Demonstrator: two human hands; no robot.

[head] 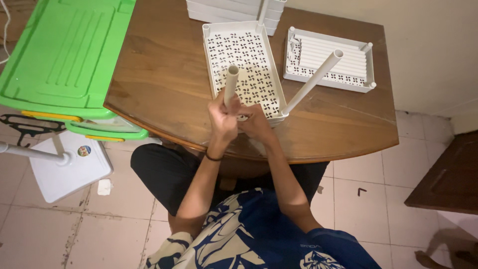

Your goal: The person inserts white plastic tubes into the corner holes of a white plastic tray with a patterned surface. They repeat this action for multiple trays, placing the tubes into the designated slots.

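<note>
My left hand (221,117) is wrapped around a white plastic tube (231,82) that stands upright at the near left corner of a white perforated shelf tray (244,55). My right hand (255,122) grips the near edge of that tray, right beside the tube's base. A second white tube (312,82) rises slanted from the tray's near right corner. A third tube (262,12) stands at the tray's far right corner. The tray lies on a brown wooden table (164,84).
A smaller white ribbed tray (328,60) with short corner posts lies to the right. More white trays (234,10) are stacked at the far edge. A green plastic bin lid (64,55) sits left of the table, a white fan base (69,167) on the tiled floor.
</note>
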